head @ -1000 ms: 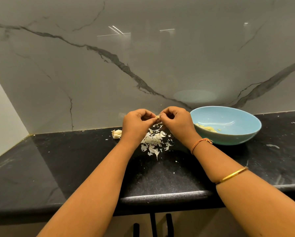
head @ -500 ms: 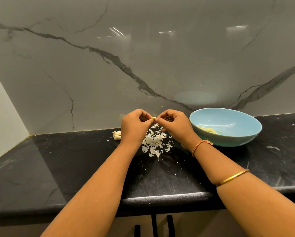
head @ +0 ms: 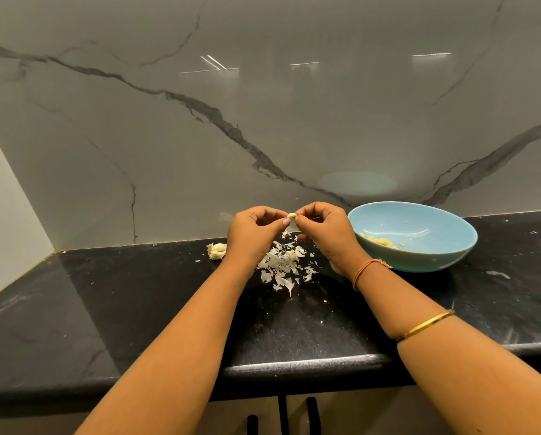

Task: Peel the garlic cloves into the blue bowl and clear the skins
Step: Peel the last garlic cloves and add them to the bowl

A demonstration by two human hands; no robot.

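Between the fingertips [head: 286, 221] of both hands sits one small garlic clove [head: 291, 216], pale yellow and smooth where it shows, held up above the counter. The left hand [head: 255, 235] pinches one end with thumb and forefinger, the other fingers curled in; the right hand [head: 324, 230] pinches the opposite end in the same way. Whether any skin clings to the clove is too small to tell.

To do this step well, I judge it best to hold the clove steady with one hand and let a nail of the other catch the dry skin at the tip, pulling along the length, not across. The grip should be light, since a bare clove is likely slick and may pop out. Working over the heap keeps new flakes together.

Directly below the hands lies the pile of skins [head: 283, 266], thin, white, papery curls scattered loosely on the black counter [head: 137, 296], which is speckled, glossy and rounded at its front edge. Left of the left hand rests an unpeeled piece of garlic [head: 216, 251], lumpy and off-white. Just right of the right wrist stands the blue bowl [head: 419, 259], smooth, wide and shallow, with a few peeled cloves [head: 379, 241] in it. Behind rises a polished grey wall [head: 262, 120] with dark veins.
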